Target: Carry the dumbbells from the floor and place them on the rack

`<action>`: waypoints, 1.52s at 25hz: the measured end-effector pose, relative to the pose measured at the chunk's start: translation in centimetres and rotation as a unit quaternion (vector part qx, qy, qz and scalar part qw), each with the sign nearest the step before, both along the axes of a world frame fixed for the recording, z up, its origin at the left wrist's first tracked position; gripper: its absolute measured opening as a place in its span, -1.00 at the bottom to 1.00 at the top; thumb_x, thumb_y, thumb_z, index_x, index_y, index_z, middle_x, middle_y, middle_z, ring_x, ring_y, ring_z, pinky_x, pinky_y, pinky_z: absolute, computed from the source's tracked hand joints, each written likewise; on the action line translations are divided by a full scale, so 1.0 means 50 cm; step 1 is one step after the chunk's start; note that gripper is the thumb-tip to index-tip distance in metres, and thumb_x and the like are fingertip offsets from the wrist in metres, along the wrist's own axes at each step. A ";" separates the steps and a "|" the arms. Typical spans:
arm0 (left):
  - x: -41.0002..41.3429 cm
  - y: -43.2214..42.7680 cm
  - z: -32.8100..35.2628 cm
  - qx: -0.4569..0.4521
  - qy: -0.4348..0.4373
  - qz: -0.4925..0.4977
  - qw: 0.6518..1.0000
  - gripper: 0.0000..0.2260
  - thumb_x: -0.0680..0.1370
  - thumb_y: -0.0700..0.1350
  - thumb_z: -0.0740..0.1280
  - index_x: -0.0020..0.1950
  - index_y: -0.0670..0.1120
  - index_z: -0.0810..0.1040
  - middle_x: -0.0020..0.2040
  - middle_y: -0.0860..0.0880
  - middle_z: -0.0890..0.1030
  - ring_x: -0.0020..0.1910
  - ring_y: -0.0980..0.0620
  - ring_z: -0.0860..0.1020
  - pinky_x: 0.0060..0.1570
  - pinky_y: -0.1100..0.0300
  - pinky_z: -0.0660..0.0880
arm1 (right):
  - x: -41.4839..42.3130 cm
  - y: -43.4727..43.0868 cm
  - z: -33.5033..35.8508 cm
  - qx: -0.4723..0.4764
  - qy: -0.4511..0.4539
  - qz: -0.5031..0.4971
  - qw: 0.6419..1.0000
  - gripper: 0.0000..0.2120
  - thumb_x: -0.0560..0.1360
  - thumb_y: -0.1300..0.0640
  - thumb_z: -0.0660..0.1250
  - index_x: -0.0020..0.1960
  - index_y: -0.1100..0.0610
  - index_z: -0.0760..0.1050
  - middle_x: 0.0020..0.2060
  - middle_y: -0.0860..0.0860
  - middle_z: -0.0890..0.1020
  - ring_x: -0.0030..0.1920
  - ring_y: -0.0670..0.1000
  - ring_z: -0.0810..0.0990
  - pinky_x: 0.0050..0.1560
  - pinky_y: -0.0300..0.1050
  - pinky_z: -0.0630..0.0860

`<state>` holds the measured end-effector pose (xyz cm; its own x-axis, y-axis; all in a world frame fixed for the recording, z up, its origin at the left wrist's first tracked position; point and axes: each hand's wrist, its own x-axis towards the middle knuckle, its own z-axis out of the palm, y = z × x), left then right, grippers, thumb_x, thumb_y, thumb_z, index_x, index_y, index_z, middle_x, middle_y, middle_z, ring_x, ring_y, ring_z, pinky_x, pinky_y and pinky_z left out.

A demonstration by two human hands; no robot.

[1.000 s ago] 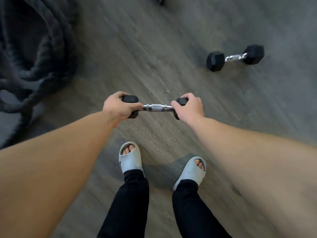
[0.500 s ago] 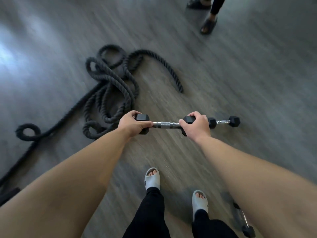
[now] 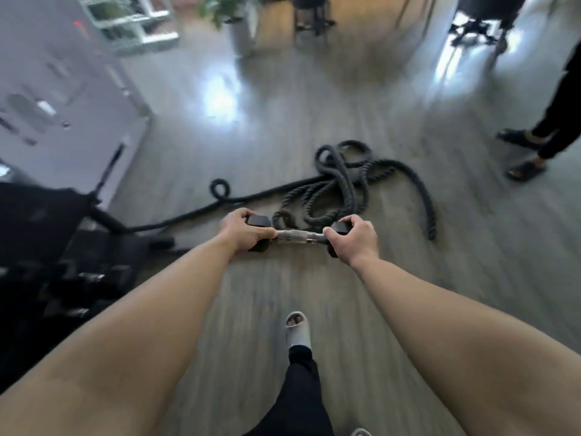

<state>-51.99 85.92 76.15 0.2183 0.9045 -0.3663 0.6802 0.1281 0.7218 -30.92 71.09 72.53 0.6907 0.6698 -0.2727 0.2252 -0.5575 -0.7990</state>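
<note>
Dumbbell (image 3: 297,239) up off the floor, both your hands on it

Your left hand (image 3: 243,230) and right hand (image 3: 353,239) each wrap one black end; the rope (image 3: 342,190) lies just beyond, the rack (image 3: 56,262) at your left.

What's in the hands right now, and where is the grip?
One dumbbell, held level: left hand on its left head, right hand on its right head.

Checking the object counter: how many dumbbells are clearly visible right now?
1. The black hex-head dumbbell with a chrome handle is held level, left hand on one head, right hand on the other. More may sit in the dark, blurred rack at left; I cannot tell.
</note>
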 end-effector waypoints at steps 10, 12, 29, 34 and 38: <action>-0.719 -0.286 0.151 0.015 0.040 0.227 0.973 -0.39 0.00 0.17 0.71 -0.04 0.09 0.62 -0.08 0.06 0.69 -0.11 0.08 0.66 -0.20 0.20 0.57 | -0.645 -0.064 0.116 0.006 0.129 0.200 0.971 -0.67 0.36 0.01 0.55 0.02 0.10 0.54 0.05 0.24 0.67 -0.19 0.16 0.69 -0.36 -0.10 0.61; -0.872 -0.328 0.154 0.019 0.042 0.274 0.961 -0.41 0.04 0.16 0.72 -0.03 0.10 0.60 -0.06 0.07 0.65 -0.14 0.14 0.61 -0.31 0.26 0.47 | -0.797 -0.070 0.116 -0.009 0.154 0.229 0.961 -0.73 0.35 0.05 0.55 -0.07 0.11 0.52 -0.03 0.25 0.72 -0.32 0.15 0.64 -0.44 -0.09 0.57; -1.948 -0.497 0.075 -0.027 0.104 0.443 0.890 -0.40 0.15 0.08 0.74 0.10 0.12 0.59 -0.02 0.14 0.57 -0.12 0.19 0.52 -0.27 0.32 0.39 | -1.903 -0.103 -0.023 -0.126 0.197 0.379 0.895 -0.49 0.26 -0.13 0.56 0.13 0.00 0.53 0.17 0.08 0.57 -0.23 0.04 0.74 -0.32 0.03 0.75; -2.118 -0.558 0.087 -0.007 0.157 0.503 0.850 -0.39 0.18 0.09 0.74 0.13 0.12 0.56 -0.07 0.19 0.51 -0.15 0.18 0.49 -0.31 0.31 0.41 | -2.116 -0.091 -0.044 -0.148 0.214 0.442 0.858 -0.46 0.25 -0.14 0.58 0.16 -0.01 0.55 0.16 0.09 0.60 -0.27 0.02 0.71 -0.33 0.03 0.74; -2.286 -0.606 0.095 -0.002 0.215 0.506 0.835 -0.38 0.18 0.09 0.74 0.17 0.11 0.60 -0.04 0.14 0.54 -0.05 0.09 0.51 -0.16 0.22 0.46 | -2.299 -0.149 -0.051 -0.174 0.246 0.442 0.845 -0.46 0.25 -0.15 0.59 0.17 -0.05 0.53 0.15 0.03 0.58 -0.15 0.00 0.68 -0.20 0.05 0.76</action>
<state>-166.28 55.60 80.88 -0.8103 0.5444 -0.2169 0.4181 0.7964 0.4369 -145.88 63.63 69.98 -0.2919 0.6855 -0.6670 0.3650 -0.5647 -0.7401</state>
